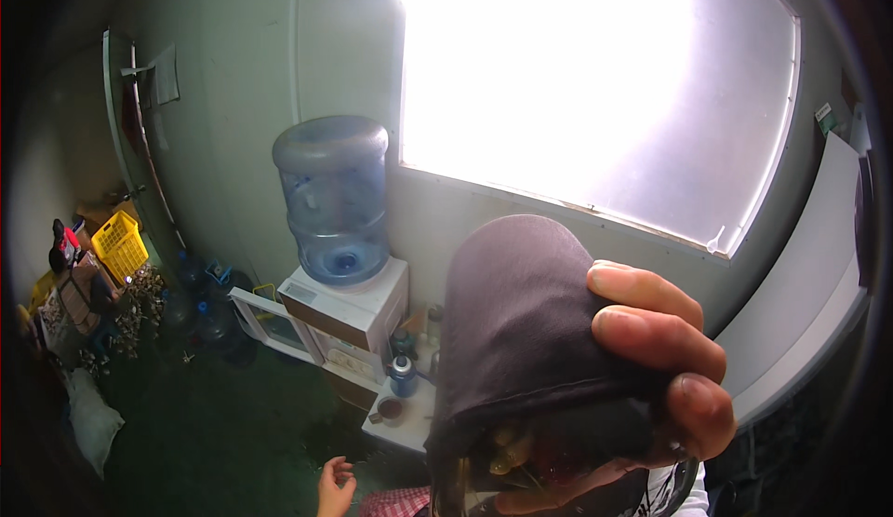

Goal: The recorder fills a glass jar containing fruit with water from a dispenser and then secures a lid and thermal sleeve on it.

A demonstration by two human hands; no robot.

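Note:
Close in front of me, my right hand (665,349) grips a clear drinking bottle in a dark grey fabric sleeve (526,312). The bottle is tipped with its rounded, covered end up. Below the sleeve's hem, yellowish flower-like pieces (510,450) and something dark red show through the clear wall. A finger of the same hand is seen there too; the mouth of the bottle is out of view. Low at the lower edge, my left hand (337,487) hangs with its fingers loosely bent, holding nothing visible. Red checked cloth (395,502) shows beside it.
A water dispenser (358,284) with a big blue bottle (333,201) stands by the wall, its door swung out. Beside it, a low white stand (405,424) bears a flask (403,376) and a mug (389,410). At far left are a yellow crate (121,245) and a person (82,289).

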